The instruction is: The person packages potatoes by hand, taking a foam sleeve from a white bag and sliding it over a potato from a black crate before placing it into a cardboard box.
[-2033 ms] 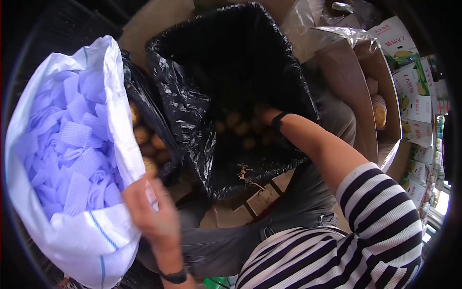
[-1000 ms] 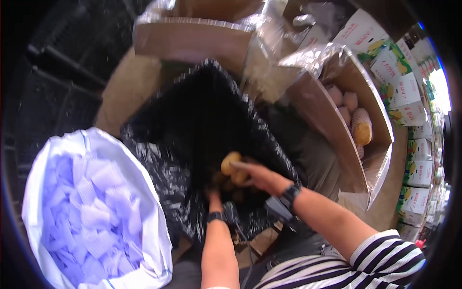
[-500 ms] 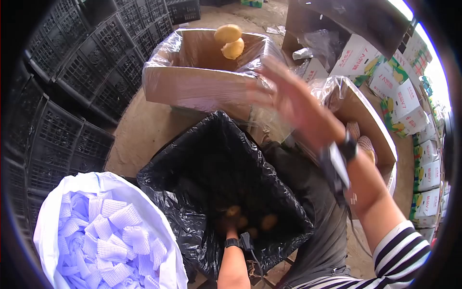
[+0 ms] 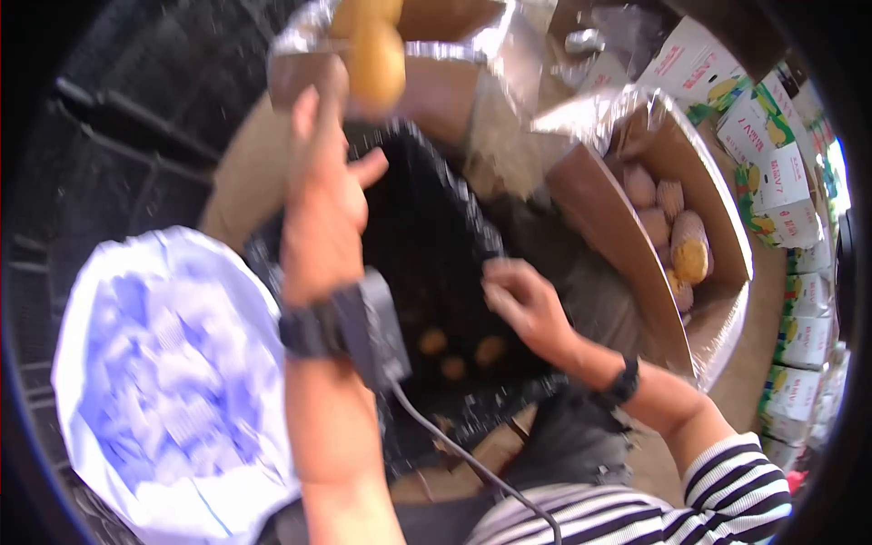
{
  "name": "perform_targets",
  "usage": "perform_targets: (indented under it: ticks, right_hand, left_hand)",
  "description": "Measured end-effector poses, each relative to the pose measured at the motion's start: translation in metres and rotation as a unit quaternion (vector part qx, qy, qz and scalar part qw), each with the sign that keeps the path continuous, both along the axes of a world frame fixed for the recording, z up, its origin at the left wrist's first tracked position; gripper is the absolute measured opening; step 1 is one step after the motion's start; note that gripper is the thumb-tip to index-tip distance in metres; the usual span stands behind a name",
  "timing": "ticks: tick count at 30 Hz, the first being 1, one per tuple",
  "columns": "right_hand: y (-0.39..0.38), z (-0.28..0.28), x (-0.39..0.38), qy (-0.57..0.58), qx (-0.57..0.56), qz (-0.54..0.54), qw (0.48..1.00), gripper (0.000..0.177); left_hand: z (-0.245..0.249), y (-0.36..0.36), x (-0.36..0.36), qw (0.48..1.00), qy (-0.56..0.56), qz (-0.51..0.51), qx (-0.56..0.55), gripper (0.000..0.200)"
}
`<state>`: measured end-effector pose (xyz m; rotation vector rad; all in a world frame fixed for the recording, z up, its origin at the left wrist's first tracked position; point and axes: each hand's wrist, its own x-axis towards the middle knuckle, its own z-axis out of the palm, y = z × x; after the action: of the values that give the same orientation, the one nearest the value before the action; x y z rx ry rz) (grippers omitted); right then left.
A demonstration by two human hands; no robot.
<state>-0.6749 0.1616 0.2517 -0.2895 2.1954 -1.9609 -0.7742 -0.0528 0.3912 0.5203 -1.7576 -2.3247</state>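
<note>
Two yellow fruits show at the top, one (image 4: 377, 64) below the other (image 4: 377, 9), just beyond the fingers of my left hand (image 4: 331, 182). That hand is raised over the left side of the black-lined bin (image 4: 454, 218), fingers stretched and thumb apart, with nothing in its palm. Over the bin's right edge is my right hand (image 4: 531, 304), its fingers curled in with nothing visible in them. Several fruits (image 4: 434, 341) lie at the dark bottom of the bin.
A white sack (image 4: 86, 400) of foam sleeves stands at the left. At the right is a lined carton (image 4: 604, 213) holding sleeved fruits (image 4: 690, 245). Another lined carton (image 4: 436, 86) is beyond the bin. Dark crates (image 4: 118, 218) line the left; printed cartons (image 4: 758, 127) are at the right.
My left hand has risen out of the bin toward the upper left. My right hand has come down and back, its fingers now curled. The two fruits appear larger and further left; the view has shifted.
</note>
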Motion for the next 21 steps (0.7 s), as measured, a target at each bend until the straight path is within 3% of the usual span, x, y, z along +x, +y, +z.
perform_targets:
  ticks: [1, 2, 4, 5, 6, 7, 8, 10, 12, 13, 14, 15, 16, 18, 19, 20, 21]
  right_hand:
    - [-0.011, 0.006, -0.009, -0.056, -0.043, -0.016, 0.997, 0.022]
    - [-0.016, 0.001, -0.022, -0.09, -0.029, 0.032, 0.995, 0.021]
    - [-0.037, -0.026, -0.039, -0.215, -0.027, 0.034, 0.976, 0.022]
    - [-0.04, -0.05, -0.045, -0.17, 0.09, 0.117, 0.974, 0.023]
    - [-0.043, -0.079, -0.046, -0.113, 0.204, 0.202, 0.951, 0.024]
    - [-0.041, -0.113, -0.036, -0.103, 0.345, 0.321, 0.876, 0.024]
    - [-0.051, -0.142, -0.03, -0.088, 0.472, 0.423, 0.768, 0.025]
    - [-0.041, -0.174, 0.002, -0.081, 0.577, 0.509, 0.634, 0.029]
    - [-0.02, -0.211, 0.046, 0.11, 0.657, 0.462, 0.586, 0.027]
    - [-0.013, -0.221, 0.053, 0.111, 0.657, 0.468, 0.581, 0.027]
    - [-0.006, -0.23, 0.056, 0.163, 0.645, 0.46, 0.589, 0.027]
    - [-0.005, -0.231, 0.055, 0.213, 0.63, 0.451, 0.595, 0.028]
    - [-0.006, -0.232, 0.052, 0.218, 0.628, 0.453, 0.594, 0.028]
    - [-0.017, -0.216, 0.031, 0.039, 0.587, 0.53, 0.611, 0.035]
    - [-0.02, -0.213, 0.022, 0.047, 0.586, 0.531, 0.61, 0.035]
    - [-0.016, -0.21, 0.021, -0.001, 0.58, 0.534, 0.615, 0.036]
    - [-0.01, -0.206, 0.025, -0.056, 0.573, 0.535, 0.619, 0.036]
  left_hand:
    - [-0.03, -0.005, 0.006, 0.993, 0.087, 0.014, -0.078, 0.055]
    - [-0.056, -0.004, 0.009, 0.997, 0.02, 0.064, 0.022, 0.033]
    - [-0.15, -0.001, 0.052, 0.994, -0.104, -0.018, 0.012, 0.017]
    - [-0.205, 0.002, 0.079, 0.974, -0.191, -0.072, -0.098, 0.015]
    - [-0.287, -0.001, 0.112, 0.94, -0.184, -0.151, -0.245, 0.022]
    - [-0.341, 0.017, 0.153, 0.914, -0.231, -0.181, -0.281, 0.034]
    - [-0.361, 0.025, 0.174, 0.854, -0.338, -0.225, -0.327, 0.044]
    - [-0.351, 0.029, 0.199, 0.825, -0.25, -0.253, -0.439, 0.058]
    - [-0.359, 0.034, 0.2, 0.749, -0.288, -0.206, -0.561, 0.06]
    - [-0.384, 0.035, 0.198, 0.751, -0.293, -0.204, -0.556, 0.06]
    - [-0.421, 0.037, 0.195, 0.721, -0.281, -0.28, -0.568, 0.06]
    - [-0.43, 0.037, 0.191, 0.686, -0.268, -0.356, -0.576, 0.06]
    - [-0.432, 0.042, 0.197, 0.687, -0.271, -0.351, -0.576, 0.06]
    - [-0.387, 0.045, 0.192, 0.722, -0.255, -0.165, -0.622, 0.06]
    - [-0.369, 0.039, 0.182, 0.721, -0.257, -0.158, -0.624, 0.06]
    - [-0.354, 0.039, 0.182, 0.781, -0.397, -0.148, -0.46, 0.064]
    - [-0.342, 0.042, 0.189, 0.799, -0.519, -0.136, -0.274, 0.069]
